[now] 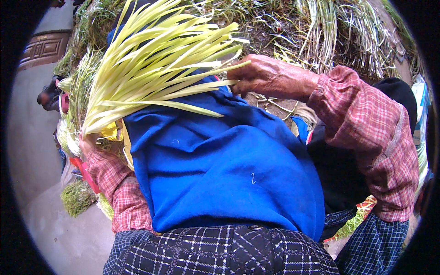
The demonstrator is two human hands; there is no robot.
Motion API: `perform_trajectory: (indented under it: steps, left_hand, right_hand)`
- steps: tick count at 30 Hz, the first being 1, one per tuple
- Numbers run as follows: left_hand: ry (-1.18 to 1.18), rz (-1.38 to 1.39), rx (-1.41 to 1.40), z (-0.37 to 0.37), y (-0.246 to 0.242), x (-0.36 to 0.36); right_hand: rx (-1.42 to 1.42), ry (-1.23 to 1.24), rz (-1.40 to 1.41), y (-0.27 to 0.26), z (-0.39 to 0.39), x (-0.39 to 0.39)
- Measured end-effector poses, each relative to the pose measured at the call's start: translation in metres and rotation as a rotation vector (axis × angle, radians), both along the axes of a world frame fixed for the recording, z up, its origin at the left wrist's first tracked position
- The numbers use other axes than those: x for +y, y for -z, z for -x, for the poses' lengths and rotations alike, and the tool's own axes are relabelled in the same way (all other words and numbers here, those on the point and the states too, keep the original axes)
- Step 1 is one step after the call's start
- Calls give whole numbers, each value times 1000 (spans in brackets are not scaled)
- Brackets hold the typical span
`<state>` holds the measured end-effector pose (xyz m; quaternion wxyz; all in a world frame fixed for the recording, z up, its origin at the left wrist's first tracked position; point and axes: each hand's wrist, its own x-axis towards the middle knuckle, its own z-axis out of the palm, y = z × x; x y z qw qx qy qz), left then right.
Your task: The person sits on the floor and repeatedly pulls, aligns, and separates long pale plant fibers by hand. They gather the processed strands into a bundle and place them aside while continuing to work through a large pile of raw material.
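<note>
A large bunch of pale yellow-green leaves, which look like yellow garlic chives [154,62], fans out over my lap. My left hand [88,142] grips its narrow base at the left; the fingers are partly hidden under the leaves. My right hand [257,74] is at the leaf tips on the far side, back of the hand up and fingers bent. A few tips cross or touch those fingers; whether they are pinched cannot be seen. Beneath the bunch, a blue cloth apron [220,165] covers my lap.
Heaped greens with white stalks [319,31] lie along the far side on dark soil. More bundles [82,86] line the left, where a person [50,96] is partly visible. A small green bundle [78,198] rests on the grey floor [48,233], near a red strip [87,175].
</note>
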<state>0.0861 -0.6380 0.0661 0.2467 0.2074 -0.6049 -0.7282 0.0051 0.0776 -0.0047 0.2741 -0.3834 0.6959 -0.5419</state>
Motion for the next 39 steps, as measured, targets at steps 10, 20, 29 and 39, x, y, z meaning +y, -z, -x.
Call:
perform_trajectory:
  steps: [10,20,29,39]
  left_hand:
    - [13,14,2,3,-6,-4]
    - [17,25,-29,6,-13,-17]
    - [83,262,-84,0,-34,-83]
    - [196,-99,103,32,-47,69]
  right_hand:
    - [-196,34,-115,-16,-6,19]
    - [366,45,-404,-6,-6,30]
    - [-26,477,-190,-37,7,50]
    - [-410,51,-142,-42,-37,22]
